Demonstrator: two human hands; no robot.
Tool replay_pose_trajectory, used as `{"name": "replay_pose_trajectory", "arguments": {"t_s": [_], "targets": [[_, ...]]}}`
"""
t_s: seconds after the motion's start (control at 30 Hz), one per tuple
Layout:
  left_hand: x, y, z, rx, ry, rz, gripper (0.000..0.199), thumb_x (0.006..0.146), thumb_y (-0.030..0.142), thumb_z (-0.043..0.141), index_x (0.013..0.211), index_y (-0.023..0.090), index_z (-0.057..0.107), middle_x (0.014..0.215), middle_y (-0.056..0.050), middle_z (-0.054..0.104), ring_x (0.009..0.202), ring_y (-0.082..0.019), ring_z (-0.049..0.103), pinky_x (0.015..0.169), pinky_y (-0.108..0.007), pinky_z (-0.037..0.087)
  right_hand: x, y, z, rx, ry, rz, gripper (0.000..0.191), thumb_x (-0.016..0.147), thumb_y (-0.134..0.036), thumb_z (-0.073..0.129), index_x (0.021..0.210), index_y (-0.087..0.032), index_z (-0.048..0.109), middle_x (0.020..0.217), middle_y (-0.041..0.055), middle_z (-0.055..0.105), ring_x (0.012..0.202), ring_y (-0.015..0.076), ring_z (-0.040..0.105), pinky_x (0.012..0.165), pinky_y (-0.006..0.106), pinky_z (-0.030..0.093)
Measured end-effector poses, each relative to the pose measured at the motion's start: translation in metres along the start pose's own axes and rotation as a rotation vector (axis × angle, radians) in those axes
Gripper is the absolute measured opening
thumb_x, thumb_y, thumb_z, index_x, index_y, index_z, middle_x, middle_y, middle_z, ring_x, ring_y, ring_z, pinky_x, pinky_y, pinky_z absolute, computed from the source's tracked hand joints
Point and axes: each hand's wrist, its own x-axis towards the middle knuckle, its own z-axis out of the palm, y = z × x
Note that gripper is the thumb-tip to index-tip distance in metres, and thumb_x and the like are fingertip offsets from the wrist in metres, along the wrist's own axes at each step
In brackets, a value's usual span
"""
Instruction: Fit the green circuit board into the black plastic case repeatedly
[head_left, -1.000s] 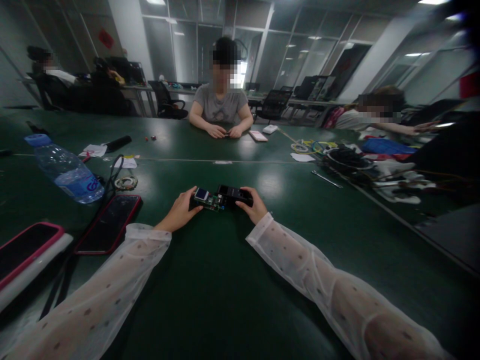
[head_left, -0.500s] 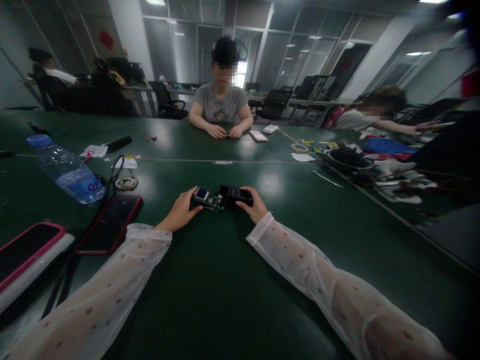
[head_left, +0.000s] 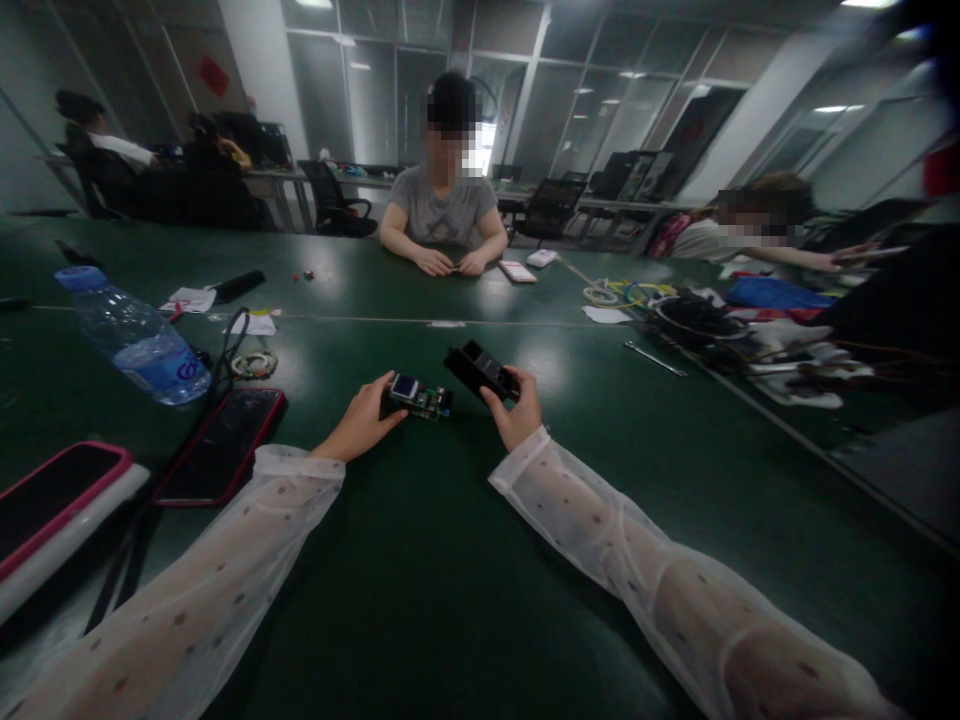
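Between the thumb and fingers of my left hand (head_left: 366, 416) is a green circuit board (head_left: 429, 402) with a small square screen at its left end. My right hand (head_left: 519, 408) grips a black plastic casing (head_left: 484, 370) by its right end. The casing is tilted, its far left end raised toward the back. A gap separates the casing from the board. Both hands are over the middle of the green table (head_left: 435, 560), and sheer dotted sleeves cover my forearms.
Left of my hands are a red-edged phone (head_left: 221, 447), a pink-edged phone (head_left: 56, 500), a beaded bracelet (head_left: 253, 363) and a tilted-looking water bottle (head_left: 139, 340). A wrench (head_left: 654, 359) and piled cables (head_left: 705, 325) lie right. A person (head_left: 442, 210) sits opposite.
My right hand has drawn the black casing away from the circuit board, to the right and back, and turned it. My left hand and the board have barely moved.
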Motion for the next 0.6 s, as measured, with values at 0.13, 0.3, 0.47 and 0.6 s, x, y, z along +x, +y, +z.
{"name": "replay_pose_trajectory", "arguments": {"t_s": [0.13, 0.3, 0.47, 0.6], "targets": [[0.002, -0.003, 0.003, 0.017, 0.038, 0.052, 0.071, 0.082, 0.038, 0.061, 0.142, 0.018, 0.028, 0.133, -0.016, 0.048, 0.124, -0.030, 0.045, 0.102, -0.051, 0.037, -0.007, -0.020, 0.010, 0.030, -0.030, -0.085, 0.047, 0.080, -0.036, 0.062, 0.121, -0.020, 0.043, 0.116, 0.0114, 0.053, 0.106, 0.0254, 0.056, 0.092, 0.044, 0.048], [0.003, -0.006, 0.004, 0.029, 0.064, 0.130, 0.071, 0.081, 0.034, 0.062, 0.141, 0.017, 0.028, 0.135, -0.016, 0.047, 0.126, -0.030, 0.044, 0.103, -0.051, 0.036, -0.014, -0.033, 0.027, 0.035, -0.136, -0.152, 0.046, 0.083, -0.034, 0.060, 0.124, -0.023, 0.042, 0.116, 0.0101, 0.054, 0.108, 0.0245, 0.055, 0.094, 0.044, 0.048], [0.004, -0.005, 0.004, 0.025, 0.057, 0.142, 0.064, 0.081, 0.032, 0.062, 0.136, 0.015, 0.035, 0.135, -0.016, 0.047, 0.126, -0.030, 0.043, 0.102, -0.050, 0.037, -0.016, -0.038, 0.034, 0.017, -0.222, -0.224, 0.046, 0.083, -0.030, 0.061, 0.124, -0.023, 0.042, 0.116, 0.0094, 0.054, 0.110, 0.0247, 0.055, 0.095, 0.043, 0.047], [0.004, -0.005, 0.005, 0.032, 0.069, 0.107, 0.067, 0.080, 0.032, 0.063, 0.137, 0.013, 0.033, 0.131, -0.018, 0.049, 0.123, -0.032, 0.045, 0.100, -0.051, 0.039, -0.015, -0.038, 0.035, -0.014, -0.265, -0.217, 0.047, 0.081, -0.027, 0.062, 0.123, -0.023, 0.043, 0.114, 0.0093, 0.054, 0.108, 0.0253, 0.055, 0.093, 0.045, 0.048]]}}
